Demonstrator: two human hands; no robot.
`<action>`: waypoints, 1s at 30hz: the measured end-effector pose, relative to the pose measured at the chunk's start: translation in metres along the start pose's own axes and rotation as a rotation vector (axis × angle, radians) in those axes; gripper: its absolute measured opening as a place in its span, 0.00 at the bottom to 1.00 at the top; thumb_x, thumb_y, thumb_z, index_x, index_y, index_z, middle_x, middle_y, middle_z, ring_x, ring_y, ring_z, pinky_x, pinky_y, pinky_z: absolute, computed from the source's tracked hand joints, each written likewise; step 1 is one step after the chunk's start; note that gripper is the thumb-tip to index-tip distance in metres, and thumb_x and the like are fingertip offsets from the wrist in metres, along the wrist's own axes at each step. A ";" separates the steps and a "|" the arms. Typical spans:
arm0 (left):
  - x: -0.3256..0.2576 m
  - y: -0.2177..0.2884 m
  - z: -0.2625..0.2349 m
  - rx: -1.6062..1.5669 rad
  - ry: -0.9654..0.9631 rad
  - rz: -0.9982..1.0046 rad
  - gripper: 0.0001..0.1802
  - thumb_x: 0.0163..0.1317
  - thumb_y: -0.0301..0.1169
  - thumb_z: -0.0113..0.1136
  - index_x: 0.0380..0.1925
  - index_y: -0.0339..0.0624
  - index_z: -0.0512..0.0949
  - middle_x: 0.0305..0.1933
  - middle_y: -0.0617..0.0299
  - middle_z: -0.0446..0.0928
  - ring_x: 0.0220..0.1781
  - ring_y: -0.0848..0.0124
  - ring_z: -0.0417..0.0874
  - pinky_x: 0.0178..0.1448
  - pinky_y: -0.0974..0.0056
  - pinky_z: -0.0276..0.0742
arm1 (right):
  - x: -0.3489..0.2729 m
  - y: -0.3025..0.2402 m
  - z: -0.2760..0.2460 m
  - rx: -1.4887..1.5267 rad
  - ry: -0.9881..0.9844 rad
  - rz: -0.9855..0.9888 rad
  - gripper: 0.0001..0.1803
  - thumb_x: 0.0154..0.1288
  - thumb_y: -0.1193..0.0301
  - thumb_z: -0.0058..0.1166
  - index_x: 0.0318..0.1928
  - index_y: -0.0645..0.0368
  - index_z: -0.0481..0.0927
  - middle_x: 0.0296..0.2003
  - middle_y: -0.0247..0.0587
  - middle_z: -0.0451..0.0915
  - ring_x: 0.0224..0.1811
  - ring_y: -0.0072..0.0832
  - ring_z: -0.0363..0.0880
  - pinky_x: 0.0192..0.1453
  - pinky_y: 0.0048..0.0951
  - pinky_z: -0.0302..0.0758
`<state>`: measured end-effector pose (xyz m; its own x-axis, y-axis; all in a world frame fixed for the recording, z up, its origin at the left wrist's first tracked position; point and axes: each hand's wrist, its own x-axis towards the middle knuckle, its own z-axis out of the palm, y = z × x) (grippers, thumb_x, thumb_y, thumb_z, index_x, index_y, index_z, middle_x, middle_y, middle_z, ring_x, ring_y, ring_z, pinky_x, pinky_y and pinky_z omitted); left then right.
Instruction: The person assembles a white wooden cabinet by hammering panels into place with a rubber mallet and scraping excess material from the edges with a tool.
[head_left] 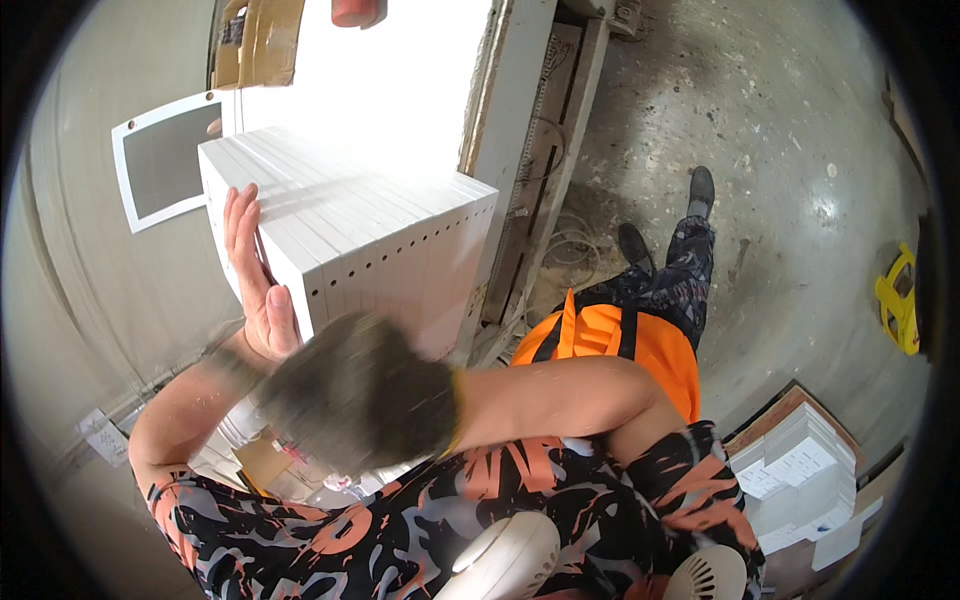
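A row of white panels [330, 195] stands close together on a bright white surface, with a line of small dark holes along one end. My bare left hand [262, 280] lies against the left side of the row. Its fingers are stretched out and the thumb is apart, resting by the nearest panel's edge. My right hand [355, 400], in a dark grey glove, is crossed over in front of my body, close to my left wrist and below the panels' near corner. Motion smears the glove, so its fingers cannot be made out.
A cardboard box [272, 42] and a red object [354, 10] are at the far end of the white surface. On the left wall hangs a white-framed grey panel [170, 160]. Stacked white pieces [800, 475] stand at lower right, and a yellow object [900, 300] is at far right.
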<state>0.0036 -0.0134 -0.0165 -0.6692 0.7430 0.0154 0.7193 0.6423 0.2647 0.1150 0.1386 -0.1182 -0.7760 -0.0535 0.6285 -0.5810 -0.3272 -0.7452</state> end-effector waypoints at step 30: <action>-0.006 -0.001 0.003 0.032 0.002 -0.030 0.37 0.69 0.50 0.29 0.69 0.31 0.51 0.74 0.41 0.50 0.78 0.49 0.44 0.77 0.47 0.40 | -0.083 0.096 -0.029 -0.376 0.660 0.694 0.24 0.69 0.74 0.46 0.65 0.62 0.64 0.47 0.43 0.78 0.48 0.29 0.76 0.51 0.31 0.75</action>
<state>0.0075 -0.0174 -0.0198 -0.6908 0.7230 0.0101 0.7045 0.6699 0.2342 0.1162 0.1386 -0.2482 -0.8845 0.4481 -0.1300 0.0953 -0.0993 -0.9905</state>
